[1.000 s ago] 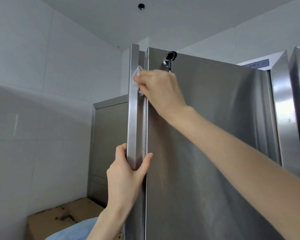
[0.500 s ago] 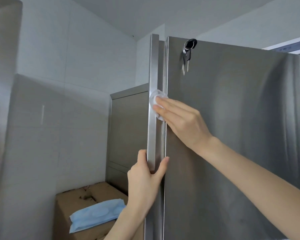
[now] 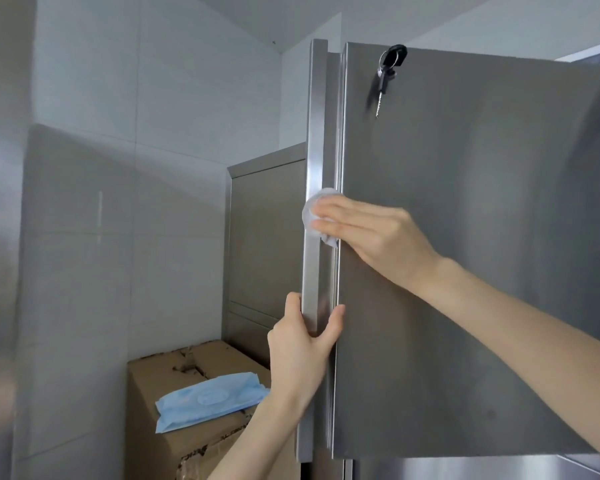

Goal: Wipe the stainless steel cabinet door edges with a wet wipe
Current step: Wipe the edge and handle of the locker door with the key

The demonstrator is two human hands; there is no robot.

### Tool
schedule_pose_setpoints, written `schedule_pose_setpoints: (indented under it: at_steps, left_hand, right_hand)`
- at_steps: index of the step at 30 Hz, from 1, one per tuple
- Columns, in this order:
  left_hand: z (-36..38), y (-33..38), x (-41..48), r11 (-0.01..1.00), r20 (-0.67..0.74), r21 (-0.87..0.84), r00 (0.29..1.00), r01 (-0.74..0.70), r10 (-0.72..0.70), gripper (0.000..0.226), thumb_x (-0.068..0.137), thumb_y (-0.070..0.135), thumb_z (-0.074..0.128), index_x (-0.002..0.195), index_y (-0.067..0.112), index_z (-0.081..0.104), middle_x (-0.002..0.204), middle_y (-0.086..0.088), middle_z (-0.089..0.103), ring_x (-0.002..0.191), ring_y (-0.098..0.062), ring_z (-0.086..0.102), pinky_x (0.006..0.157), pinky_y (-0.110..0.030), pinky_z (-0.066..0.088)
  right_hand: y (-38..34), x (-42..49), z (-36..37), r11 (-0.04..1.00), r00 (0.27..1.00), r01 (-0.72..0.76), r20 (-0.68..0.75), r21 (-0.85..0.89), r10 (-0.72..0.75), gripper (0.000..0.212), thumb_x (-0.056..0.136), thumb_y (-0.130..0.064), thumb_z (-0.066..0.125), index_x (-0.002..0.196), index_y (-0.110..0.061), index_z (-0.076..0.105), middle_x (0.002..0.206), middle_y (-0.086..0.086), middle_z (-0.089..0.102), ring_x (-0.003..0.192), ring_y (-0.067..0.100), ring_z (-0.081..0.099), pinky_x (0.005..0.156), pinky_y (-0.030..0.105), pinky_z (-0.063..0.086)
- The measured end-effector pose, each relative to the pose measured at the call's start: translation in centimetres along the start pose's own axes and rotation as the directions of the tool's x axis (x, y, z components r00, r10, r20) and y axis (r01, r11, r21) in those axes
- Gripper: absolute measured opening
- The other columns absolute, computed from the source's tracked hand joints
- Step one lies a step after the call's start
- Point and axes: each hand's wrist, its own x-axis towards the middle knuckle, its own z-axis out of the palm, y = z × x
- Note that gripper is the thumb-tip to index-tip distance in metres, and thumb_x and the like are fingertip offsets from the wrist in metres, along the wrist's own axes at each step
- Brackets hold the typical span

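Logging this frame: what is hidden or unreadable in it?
Head view only.
Wet wipe: mostly covered by flat fingers of the right hand.
Left hand: most fingers hidden behind the door edge it grips.
Blue wipes pack: print too blurred to read.
Cabinet door: right side cut off by the frame.

The brushed stainless steel cabinet door [image 3: 465,254] stands upright. A crumpled white wet wipe [image 3: 310,212] is pressed against its vertical edge strip [image 3: 315,133], about midway up.
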Motion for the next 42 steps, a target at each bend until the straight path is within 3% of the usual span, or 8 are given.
schedule_pose_setpoints:
  at_steps: [4, 7, 13, 18, 23, 28, 33, 42]
  left_hand:
    - [0.3, -0.6, 0.2, 1.000, 0.003, 0.004, 1.000, -0.018, 0.018, 0.047, 0.078, 0.054, 0.061, 0.068, 0.027, 0.024, 0.049, 0.014, 0.044, 0.047, -0.014, 0.034, 0.049, -0.018, 0.034]
    - [0.4, -0.9, 0.3, 1.000, 0.004, 0.004, 1.000, -0.018, 0.018, 0.046, 0.081, 0.048, 0.065, 0.068, 0.028, 0.025, 0.049, 0.015, 0.045, 0.046, -0.012, 0.037, 0.047, -0.017, 0.033]
    - [0.7, -0.9, 0.7, 1.000, -0.005, 0.022, 1.000, 0.009, -0.009, 0.045, 0.080, 0.049, 0.063, 0.068, 0.025, 0.027, 0.043, 0.009, 0.031, 0.048, -0.012, 0.037, 0.048, -0.019, 0.032]
    - [0.6, -1.3, 0.6, 1.000, 0.008, 0.005, 1.000, -0.005, 0.005, 0.045, 0.082, 0.047, 0.064, 0.069, 0.024, 0.028, 0.048, 0.016, 0.044, 0.047, -0.011, 0.036, 0.048, -0.016, 0.034]
    - [0.0, -1.2, 1.1, 1.000, 0.117, -0.007, 0.993, 0.000, 0.000, 0.044, 0.084, 0.048, 0.064, 0.070, 0.020, 0.032, 0.046, 0.014, 0.042, 0.046, -0.008, 0.036, 0.046, -0.016, 0.033]
    - [-4.4, -0.8, 4.5, 0.984, 0.458, -0.164, 0.877, -0.076, 0.144, 0.042, 0.089, 0.056, 0.046, 0.099, 0.017, 0.055, 0.071, 0.004, 0.058, 0.066, -0.007, 0.052, 0.063, -0.022, 0.045]
    - [-5.6, 4.2, 11.9, 0.929, 0.374, -0.366, 0.922, 0.047, 0.101, 0.061, 0.094, 0.054, 0.031, 0.127, 0.008, 0.053, 0.109, -0.023, 0.063, 0.093, -0.027, 0.065, 0.068, -0.032, 0.055]
    - [-1.8, 6.4, 15.5, 0.979, 0.233, -0.140, 0.956, -0.151, 0.181, 0.024, 0.096, 0.036, 0.055, 0.090, 0.015, 0.047, 0.067, -0.001, 0.046, 0.052, -0.004, 0.034, 0.051, -0.013, 0.032]
  right_hand:
    - [2.6, 4.6, 0.3, 0.988, 0.981, -0.151, -0.121, 0.021, 0.153, 0.018, 0.082, 0.006, 0.061, 0.087, -0.004, 0.075, 0.097, 0.007, 0.072, 0.082, 0.022, 0.070, 0.077, 0.016, 0.045]
    - [1.1, 3.8, 1.4, 0.973, 0.952, -0.231, -0.207, 0.006, 0.227, 0.018, 0.083, 0.005, 0.059, 0.088, -0.003, 0.075, 0.098, 0.007, 0.072, 0.084, 0.020, 0.070, 0.072, 0.024, 0.053]
    - [-1.4, -1.7, 0.9, 0.993, 0.999, -0.021, 0.048, 0.117, 0.016, 0.027, 0.079, 0.014, 0.063, 0.099, -0.001, 0.072, 0.107, 0.011, 0.069, 0.098, 0.025, 0.068, 0.077, 0.036, 0.058]
    - [1.6, 2.7, 0.8, 0.986, 0.987, -0.134, -0.071, 0.102, 0.142, 0.021, 0.079, 0.012, 0.063, 0.086, -0.004, 0.075, 0.091, 0.005, 0.073, 0.071, 0.023, 0.068, 0.059, 0.031, 0.057]
    - [0.1, -0.7, 0.8, 0.992, 1.000, -0.027, -0.003, 0.126, 0.028, 0.022, 0.081, 0.011, 0.064, 0.097, -0.001, 0.073, 0.107, 0.011, 0.069, 0.097, 0.022, 0.068, 0.083, 0.032, 0.055]
    - [-0.1, -0.8, 0.6, 0.981, 0.993, -0.086, -0.066, 0.175, 0.099, 0.026, 0.079, 0.013, 0.067, 0.101, 0.001, 0.071, 0.112, 0.014, 0.066, 0.104, 0.025, 0.065, 0.087, 0.037, 0.054]
    - [-1.0, -1.0, 0.6, 0.976, 0.979, -0.167, -0.097, 0.142, 0.182, 0.027, 0.079, 0.012, 0.065, 0.101, -0.001, 0.072, 0.115, 0.012, 0.065, 0.106, 0.026, 0.063, 0.083, 0.039, 0.056]
    - [-3.5, -3.8, 0.6, 0.994, 0.996, -0.076, 0.044, 0.075, 0.073, 0.030, 0.080, 0.007, 0.066, 0.108, -0.003, 0.069, 0.118, 0.010, 0.065, 0.109, 0.022, 0.062, 0.077, 0.035, 0.058]
